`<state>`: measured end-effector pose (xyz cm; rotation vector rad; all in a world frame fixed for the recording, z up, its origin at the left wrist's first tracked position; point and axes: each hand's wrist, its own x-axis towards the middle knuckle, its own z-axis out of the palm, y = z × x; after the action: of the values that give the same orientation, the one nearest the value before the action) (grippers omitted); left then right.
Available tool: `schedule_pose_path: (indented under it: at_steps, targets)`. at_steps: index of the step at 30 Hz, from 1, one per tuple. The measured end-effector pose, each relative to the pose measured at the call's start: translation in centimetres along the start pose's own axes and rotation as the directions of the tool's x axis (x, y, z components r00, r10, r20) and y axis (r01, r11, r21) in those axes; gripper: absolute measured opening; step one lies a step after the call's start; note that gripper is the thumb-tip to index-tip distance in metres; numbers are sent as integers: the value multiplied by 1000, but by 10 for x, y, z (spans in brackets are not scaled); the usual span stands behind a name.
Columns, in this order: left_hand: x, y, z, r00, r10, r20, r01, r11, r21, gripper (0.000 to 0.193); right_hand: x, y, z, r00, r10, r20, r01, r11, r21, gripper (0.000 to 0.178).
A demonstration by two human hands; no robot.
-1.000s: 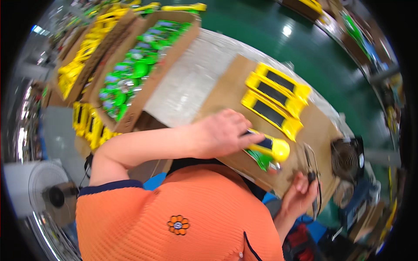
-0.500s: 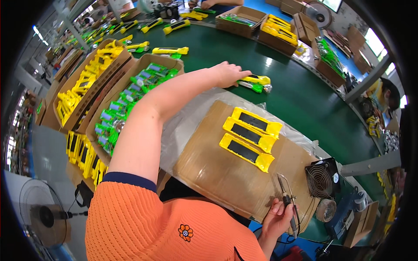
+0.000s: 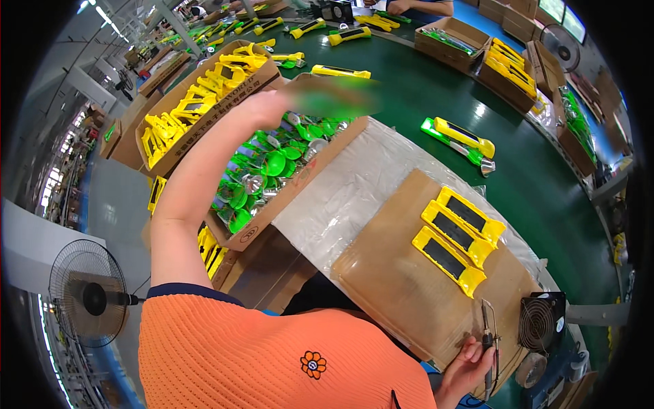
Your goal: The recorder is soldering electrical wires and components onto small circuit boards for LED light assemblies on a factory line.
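My left arm reaches over the carton of green flashlight parts. My left hand is at the carton's far side; its fingers are smeared, and anything in them cannot be made out. At lower right my right hand is closed round the handle of a soldering iron, its tip pointing away from me. Three yellow flashlight shells with dark panels lie side by side on a cardboard sheet. Beyond them, a yellow shell rests against a green part on the green belt.
A carton of yellow shells stands left of the green parts. A small black fan and a solder spool are by my right hand. A standing fan is at left. Farther cartons line the belt, near another person's hand.
My left hand has moved from beside the yellow and green pieces on the belt leftward to the green-parts carton. My right hand keeps the soldering iron. The view has turned left.
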<state>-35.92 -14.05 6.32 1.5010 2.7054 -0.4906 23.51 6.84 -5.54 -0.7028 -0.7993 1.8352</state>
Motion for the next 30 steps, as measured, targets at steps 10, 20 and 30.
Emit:
schedule_pose_path:
  at_steps: [10,20,30]
  targets:
    - [-31,-9,20,918,108,-383,-125,992,-19,38,0,5,4,999,4,50,-4,1000,-12,6]
    - [-93,193,-60,772,381,-508,-488,868,-89,41,-5,-2,8,1000,14,15,-15,998,54,5]
    - [-87,313,-6,757,411,-508,-609,725,-320,42,-6,-2,1,997,28,76,-37,992,120,11]
